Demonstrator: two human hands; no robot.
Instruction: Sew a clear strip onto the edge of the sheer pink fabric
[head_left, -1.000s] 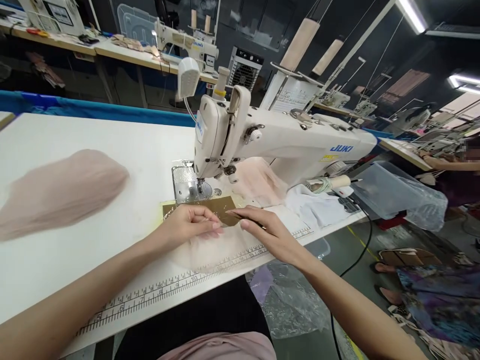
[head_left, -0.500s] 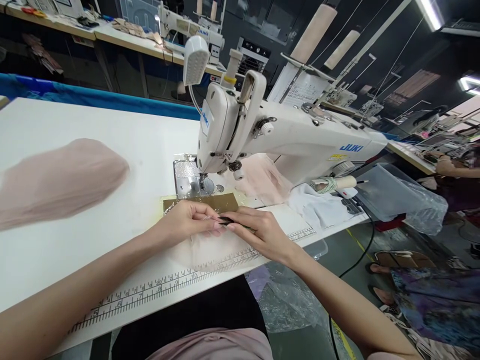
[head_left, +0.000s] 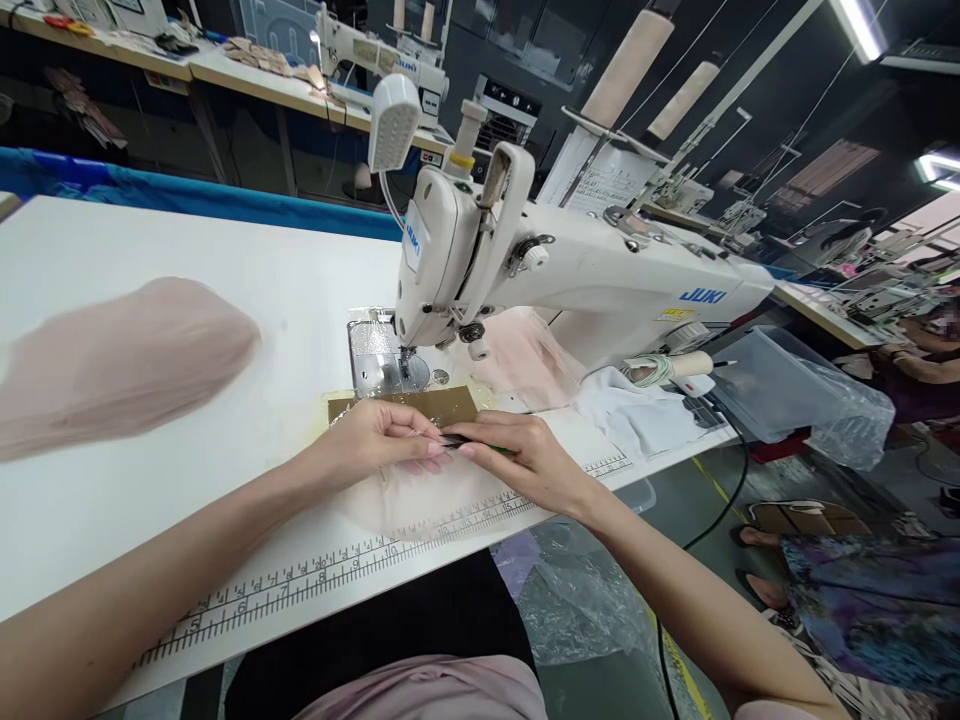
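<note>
My left hand (head_left: 379, 437) is closed in a pinch on the edge of a sheer pale pink fabric (head_left: 390, 505), which hangs over the table's printed ruler. Close against its fingertips, my right hand (head_left: 525, 455) grips small dark thread snips (head_left: 454, 440) with a bit of green showing under the fingers. The tips of the snips meet the pinched fabric; whether the blades are apart is too small to tell. Just beyond both hands stands a white sewing machine (head_left: 465, 260), its needle area over a shiny metal plate (head_left: 375, 360). A brown strip (head_left: 427, 405) lies in front of that plate.
Another sheer pink piece (head_left: 135, 360) lies flat on the white table (head_left: 300, 270) at left. More pink fabric (head_left: 525, 355) sits under the machine arm, beside a white cloth (head_left: 626, 405). A clear plastic bin (head_left: 780, 385) stands right. Another person (head_left: 922, 360) works at far right.
The snips have shifted slightly at my left fingertips, and less of their dark blades shows. Both hands stay in nearly the same place, and the fabric keeps its position.
</note>
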